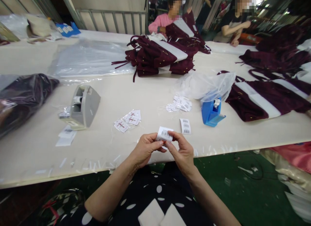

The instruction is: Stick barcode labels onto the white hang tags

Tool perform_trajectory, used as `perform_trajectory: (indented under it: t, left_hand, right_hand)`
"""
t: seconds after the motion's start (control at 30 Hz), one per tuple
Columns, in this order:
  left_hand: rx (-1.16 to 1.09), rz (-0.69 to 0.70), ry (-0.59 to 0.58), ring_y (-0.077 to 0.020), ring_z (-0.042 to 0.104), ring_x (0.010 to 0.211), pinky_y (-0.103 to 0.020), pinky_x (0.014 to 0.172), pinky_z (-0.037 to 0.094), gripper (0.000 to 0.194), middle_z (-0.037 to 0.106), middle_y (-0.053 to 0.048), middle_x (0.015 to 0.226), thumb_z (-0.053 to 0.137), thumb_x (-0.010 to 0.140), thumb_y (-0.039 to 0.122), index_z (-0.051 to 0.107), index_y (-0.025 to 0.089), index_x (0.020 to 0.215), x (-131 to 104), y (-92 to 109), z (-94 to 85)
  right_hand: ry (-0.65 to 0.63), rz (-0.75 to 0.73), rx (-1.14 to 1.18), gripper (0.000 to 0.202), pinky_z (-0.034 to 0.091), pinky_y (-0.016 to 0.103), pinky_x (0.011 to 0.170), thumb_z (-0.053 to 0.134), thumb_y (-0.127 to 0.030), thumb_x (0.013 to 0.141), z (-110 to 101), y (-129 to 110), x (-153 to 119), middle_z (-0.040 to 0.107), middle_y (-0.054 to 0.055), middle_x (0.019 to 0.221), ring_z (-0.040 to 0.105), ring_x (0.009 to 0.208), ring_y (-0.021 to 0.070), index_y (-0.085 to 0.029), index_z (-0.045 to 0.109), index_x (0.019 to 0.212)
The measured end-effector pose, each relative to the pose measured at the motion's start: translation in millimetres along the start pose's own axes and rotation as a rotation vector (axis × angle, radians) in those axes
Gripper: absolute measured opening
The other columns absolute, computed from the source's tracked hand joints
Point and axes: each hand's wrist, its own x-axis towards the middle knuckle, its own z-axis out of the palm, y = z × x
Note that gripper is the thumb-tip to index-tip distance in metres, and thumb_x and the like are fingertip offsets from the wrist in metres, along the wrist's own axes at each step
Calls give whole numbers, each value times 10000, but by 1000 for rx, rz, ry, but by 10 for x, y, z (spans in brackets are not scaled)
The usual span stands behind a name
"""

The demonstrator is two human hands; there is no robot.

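Between my two hands, just over the table's near edge, is a small white barcode label (164, 134). My left hand (148, 147) pinches its left side with thumb and fingers. On the right side, the thumb and fingertips of my right hand (181, 148) close on the same label. A strip of barcode labels (185, 126) lies on the table just beyond my right hand. Small clear packets with printed cards (128, 120) lie ahead of my left hand. Farther off sits a loose pile of white tags (181, 103).
A grey tape dispenser (85, 106) stands at left, a blue one (211, 112) at right beside a crumpled clear bag (206, 83). Dark maroon garments (155, 55) are heaped across the table (97, 154), with clear plastic sheets (89, 57) at the back. Two people stand on the far side.
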Motion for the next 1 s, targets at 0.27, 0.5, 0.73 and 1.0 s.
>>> perform_trajectory:
  t: [0.27,0.5,0.73,1.0]
  left_hand:
    - [-34,-4,-8,-141,588,752,-234,669,475,216,681,-69,827,680,673,233,695,120,857,-7,-35,-7]
    - [-9,0,-41,-177,597,816,-284,728,489,245,674,-90,866,643,719,281,674,111,893,-15,-87,-18]
    - [84,39,5,-120,565,678,-256,663,481,199,647,-38,762,619,726,289,632,111,813,-7,-130,17]
    - [420,101,76,-103,552,605,-221,592,446,164,547,28,625,515,780,291,480,160,687,-1,-85,34]
  right_hand:
    - [19,-81,-63,282,458,307,751,564,-227,784,9,-20,30,568,35,903,537,821,154,-229,585,1065]
    - [47,-146,-168,235,433,384,837,573,-223,769,-1,-15,44,486,79,1027,503,970,204,-230,637,995]
    - [-30,-72,-49,135,445,368,802,571,-232,777,-9,8,32,621,49,883,564,886,194,-223,627,900]
    - [-17,-89,-106,83,442,364,771,576,-251,777,30,12,58,644,46,810,575,823,188,-217,636,824]
